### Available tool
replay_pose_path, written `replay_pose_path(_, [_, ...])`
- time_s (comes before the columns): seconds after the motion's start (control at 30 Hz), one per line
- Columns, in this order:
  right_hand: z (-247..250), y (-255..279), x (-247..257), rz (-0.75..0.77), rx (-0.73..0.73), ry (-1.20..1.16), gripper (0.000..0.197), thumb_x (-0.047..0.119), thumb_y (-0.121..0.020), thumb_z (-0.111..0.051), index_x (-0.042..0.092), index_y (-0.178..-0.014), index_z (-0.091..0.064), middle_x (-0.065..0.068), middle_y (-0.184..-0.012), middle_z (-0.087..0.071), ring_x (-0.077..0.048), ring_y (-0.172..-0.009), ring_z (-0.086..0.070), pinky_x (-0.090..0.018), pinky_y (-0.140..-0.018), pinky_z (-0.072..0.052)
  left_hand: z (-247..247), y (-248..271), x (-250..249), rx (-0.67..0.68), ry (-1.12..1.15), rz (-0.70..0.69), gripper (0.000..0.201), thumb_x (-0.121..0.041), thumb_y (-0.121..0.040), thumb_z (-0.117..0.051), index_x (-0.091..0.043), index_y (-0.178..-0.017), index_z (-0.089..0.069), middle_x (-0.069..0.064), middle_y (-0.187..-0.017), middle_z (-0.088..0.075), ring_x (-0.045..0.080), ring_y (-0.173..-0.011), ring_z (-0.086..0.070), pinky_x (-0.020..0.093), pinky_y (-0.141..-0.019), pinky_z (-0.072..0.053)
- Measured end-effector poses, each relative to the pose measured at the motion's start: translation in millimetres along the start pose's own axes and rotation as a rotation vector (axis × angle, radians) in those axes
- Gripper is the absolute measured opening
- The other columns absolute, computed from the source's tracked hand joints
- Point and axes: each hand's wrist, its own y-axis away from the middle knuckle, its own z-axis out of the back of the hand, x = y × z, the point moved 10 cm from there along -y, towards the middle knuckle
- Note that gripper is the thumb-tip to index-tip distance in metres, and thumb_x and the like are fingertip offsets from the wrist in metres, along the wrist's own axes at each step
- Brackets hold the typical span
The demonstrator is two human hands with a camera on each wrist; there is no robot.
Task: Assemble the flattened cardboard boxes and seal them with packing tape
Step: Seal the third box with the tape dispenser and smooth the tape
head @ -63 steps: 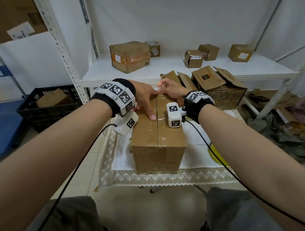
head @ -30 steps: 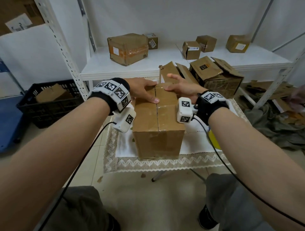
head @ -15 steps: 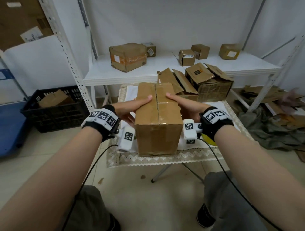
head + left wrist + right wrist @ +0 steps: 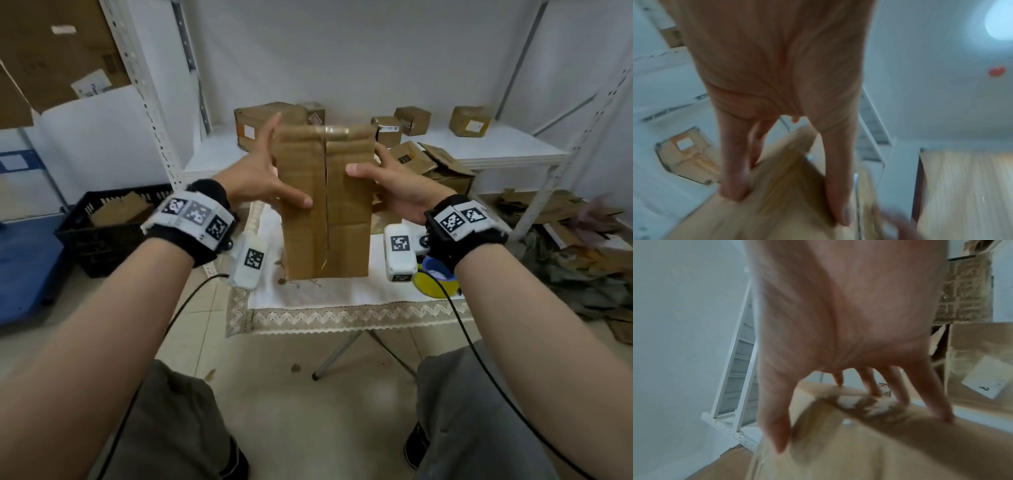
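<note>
Here the brown cardboard box point(image 4: 325, 202) with a taped seam down its facing side is up in the air between my two hands, above the white lace-edged cloth point(image 4: 329, 298) on the small folding table, touching neither. The seam runs top to bottom toward me, with a strip of shiny tape over the far top edge.

My left hand point(image 4: 255, 180) grips the box's left side: the thumb lies across the facing panel, and the fingers reach behind where I cannot see them from the head view. In the left wrist view that hand point(image 4: 777, 81) is blurred, two fingers point(image 4: 733, 170) pressed on the cardboard. My right hand point(image 4: 394, 186) grips the right side likewise, thumb on the front, fingers hidden behind; the right wrist view shows its fingers point(image 4: 929, 394) curled over a worn box edge, all smeared by motion.

Just right of the box, near my right wrist, a yellow tape roll point(image 4: 432, 279) lies on the cloth, partly covered by the wrist camera. Farther off, a white metal shelf point(image 4: 496, 147) holds several small cardboard boxes point(image 4: 470, 120). At far left sits a black plastic crate point(image 4: 102, 236) with cardboard inside.
</note>
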Motion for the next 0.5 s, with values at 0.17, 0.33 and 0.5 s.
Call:
replay_pose_path(0.17, [-15.9,2.0,-34.1,-0.022,0.064,-0.043,0.097,0.051,-0.082,-0.074,0.042,-0.159,-0.015,-0.002,-0.151,-0.043,-0.028,-0.128,-0.054,-0.054,-0.091,-0.056,-29.9,0.6,29.8,-0.008,0.005,-0.04,0.098,-0.038,-0.07,-0.089,-0.04,-0.148,-0.03,0.005,-0.145,-0.041,0.03,-0.125,-0.054,0.035,-0.08,-0.059])
replay_pose_path(0.33, [-1.0,-0.3,-44.3,0.049,-0.123,-0.12,0.086,0.03,-0.076,-0.069,0.032,-0.154,-0.033,-0.004,-0.152,-0.043,-0.025,-0.13,-0.052,-0.045,-0.098,-0.053,-42.7,6.1,32.5,-0.072,-0.085,-0.194,0.085,-0.048,-0.064,-0.091,-0.034,-0.139,-0.053,-0.001,-0.161,-0.027,0.023,-0.147,-0.032,0.036,-0.116,-0.032])
replay_pose_path(0.5, [-13.7,16.3,20.1,0.487,-0.147,0.236,0.047,-0.015,-0.09,-0.054,0.008,-0.13,-0.06,-0.002,-0.134,-0.058,-0.002,-0.12,-0.059,-0.03,-0.087,-0.059,-51.2,15.7,-5.8,-0.088,-0.146,-0.483,0.051,-0.029,-0.071,-0.091,-0.022,-0.118,-0.075,-0.004,-0.144,-0.053,0.012,-0.132,-0.05,0.036,-0.114,-0.042])
